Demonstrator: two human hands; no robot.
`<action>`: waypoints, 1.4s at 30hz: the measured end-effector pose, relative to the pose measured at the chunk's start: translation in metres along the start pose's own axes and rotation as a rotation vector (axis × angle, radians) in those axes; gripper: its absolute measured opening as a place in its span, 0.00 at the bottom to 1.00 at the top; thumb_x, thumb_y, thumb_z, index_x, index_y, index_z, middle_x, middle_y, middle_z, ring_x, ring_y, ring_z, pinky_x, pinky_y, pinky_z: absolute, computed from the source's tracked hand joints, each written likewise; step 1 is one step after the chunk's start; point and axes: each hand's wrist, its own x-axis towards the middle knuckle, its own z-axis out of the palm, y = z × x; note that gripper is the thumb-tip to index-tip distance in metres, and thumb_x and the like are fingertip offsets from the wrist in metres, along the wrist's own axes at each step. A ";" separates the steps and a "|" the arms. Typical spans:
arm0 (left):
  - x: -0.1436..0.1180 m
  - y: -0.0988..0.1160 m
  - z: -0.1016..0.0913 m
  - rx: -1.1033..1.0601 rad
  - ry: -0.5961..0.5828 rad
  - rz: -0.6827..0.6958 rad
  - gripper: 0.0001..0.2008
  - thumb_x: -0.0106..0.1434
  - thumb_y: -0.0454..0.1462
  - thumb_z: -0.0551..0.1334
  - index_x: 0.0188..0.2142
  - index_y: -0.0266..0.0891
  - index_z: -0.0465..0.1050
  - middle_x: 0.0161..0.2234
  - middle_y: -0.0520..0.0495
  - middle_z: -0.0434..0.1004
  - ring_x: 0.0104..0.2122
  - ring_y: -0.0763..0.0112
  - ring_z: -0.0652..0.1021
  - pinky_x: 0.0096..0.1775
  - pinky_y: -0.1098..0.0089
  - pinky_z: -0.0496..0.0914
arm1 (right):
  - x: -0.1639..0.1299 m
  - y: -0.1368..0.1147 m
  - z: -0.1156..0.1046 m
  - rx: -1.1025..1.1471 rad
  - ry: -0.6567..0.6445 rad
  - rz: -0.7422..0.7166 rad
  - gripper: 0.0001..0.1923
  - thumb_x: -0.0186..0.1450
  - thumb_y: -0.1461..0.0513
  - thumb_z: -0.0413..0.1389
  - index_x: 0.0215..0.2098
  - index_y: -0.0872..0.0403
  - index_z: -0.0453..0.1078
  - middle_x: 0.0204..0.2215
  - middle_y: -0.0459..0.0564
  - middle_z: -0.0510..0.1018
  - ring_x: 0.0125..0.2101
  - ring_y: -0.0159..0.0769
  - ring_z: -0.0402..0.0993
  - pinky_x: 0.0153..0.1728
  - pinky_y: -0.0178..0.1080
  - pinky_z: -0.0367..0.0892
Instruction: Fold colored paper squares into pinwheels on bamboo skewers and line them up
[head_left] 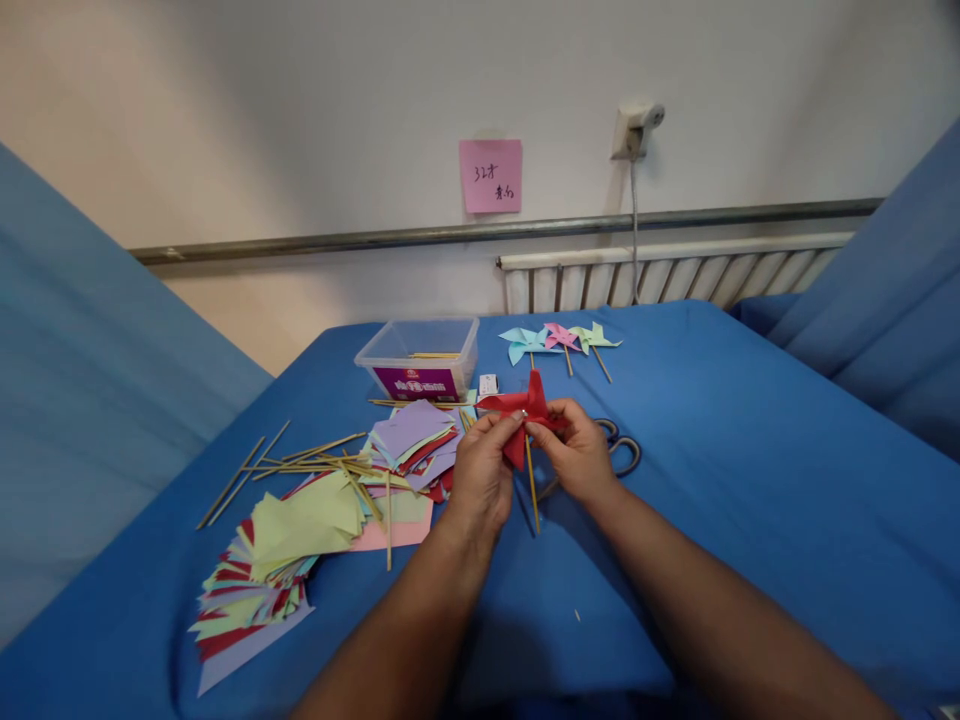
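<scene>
Between my two hands is a red paper pinwheel (535,398) on a thin wooden stick (533,490) that points down toward me. My left hand (484,465) pinches the pinwheel near its centre from the left, where a small pale spot shows. On the other side my right hand (579,450) grips a red blade close to the centre with thumb and fingers. Scissors with dark handles (628,455) lie on the blue cloth behind my right hand, partly hidden by it.
Finished pinwheels in blue (527,343), pink (562,337) and green (596,338) lie at the back. A clear plastic box (420,345) with a purple label stands left of them. Loose sticks (315,462) and coloured paper sheets (307,520) spread across the left. A small white box (488,385) sits nearby.
</scene>
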 end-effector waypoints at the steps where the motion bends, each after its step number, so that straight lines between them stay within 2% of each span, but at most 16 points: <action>1: 0.000 0.000 0.000 -0.004 0.000 -0.001 0.11 0.44 0.32 0.72 0.23 0.34 0.71 0.22 0.52 0.74 0.24 0.78 0.73 0.31 0.76 0.66 | 0.000 0.000 0.000 0.024 -0.003 0.014 0.12 0.58 0.55 0.63 0.37 0.51 0.69 0.31 0.45 0.78 0.29 0.34 0.74 0.31 0.37 0.70; 10: 0.000 0.003 0.000 -0.002 -0.033 -0.015 0.10 0.45 0.33 0.72 0.24 0.34 0.71 0.23 0.50 0.76 0.24 0.76 0.74 0.31 0.75 0.67 | 0.004 -0.018 0.001 0.237 0.010 0.171 0.18 0.48 0.53 0.68 0.31 0.52 0.70 0.25 0.42 0.77 0.22 0.30 0.71 0.26 0.35 0.70; 20: -0.003 0.004 0.002 0.007 -0.075 -0.042 0.11 0.46 0.35 0.72 0.24 0.34 0.71 0.24 0.48 0.77 0.23 0.74 0.75 0.30 0.72 0.69 | 0.005 -0.013 0.001 0.215 0.063 0.192 0.19 0.49 0.50 0.67 0.29 0.52 0.68 0.18 0.40 0.73 0.19 0.29 0.69 0.22 0.33 0.65; 24: 0.000 0.003 0.000 0.035 -0.040 -0.029 0.11 0.45 0.34 0.72 0.24 0.34 0.71 0.23 0.49 0.76 0.23 0.75 0.75 0.30 0.74 0.68 | 0.004 -0.016 -0.001 0.204 0.055 0.178 0.18 0.51 0.49 0.66 0.30 0.52 0.69 0.20 0.40 0.74 0.20 0.30 0.70 0.25 0.34 0.66; 27: 0.002 0.001 -0.002 0.129 -0.024 -0.029 0.10 0.45 0.34 0.71 0.23 0.35 0.70 0.21 0.51 0.75 0.22 0.76 0.73 0.28 0.75 0.65 | 0.004 -0.017 -0.005 0.207 0.002 0.195 0.17 0.54 0.49 0.64 0.30 0.53 0.71 0.22 0.42 0.75 0.23 0.30 0.69 0.28 0.34 0.65; 32: 0.002 0.003 -0.004 0.243 -0.105 -0.043 0.11 0.46 0.35 0.72 0.21 0.35 0.71 0.20 0.51 0.74 0.21 0.77 0.71 0.27 0.75 0.64 | 0.006 -0.014 -0.009 0.264 -0.048 0.290 0.17 0.51 0.52 0.67 0.31 0.54 0.73 0.23 0.42 0.74 0.22 0.27 0.65 0.25 0.32 0.59; 38: 0.002 0.010 -0.001 0.028 -0.188 -0.172 0.10 0.53 0.40 0.69 0.31 0.34 0.77 0.28 0.47 0.78 0.27 0.73 0.76 0.33 0.73 0.70 | 0.008 -0.017 -0.012 0.400 -0.012 0.359 0.16 0.49 0.54 0.69 0.29 0.54 0.73 0.23 0.42 0.75 0.22 0.27 0.65 0.25 0.33 0.58; 42: 0.001 0.012 -0.002 0.038 -0.251 -0.243 0.12 0.54 0.40 0.69 0.35 0.33 0.77 0.30 0.46 0.79 0.28 0.72 0.77 0.33 0.72 0.72 | 0.010 -0.017 -0.013 0.479 -0.009 0.409 0.15 0.49 0.55 0.69 0.28 0.54 0.73 0.22 0.41 0.74 0.21 0.26 0.63 0.25 0.33 0.58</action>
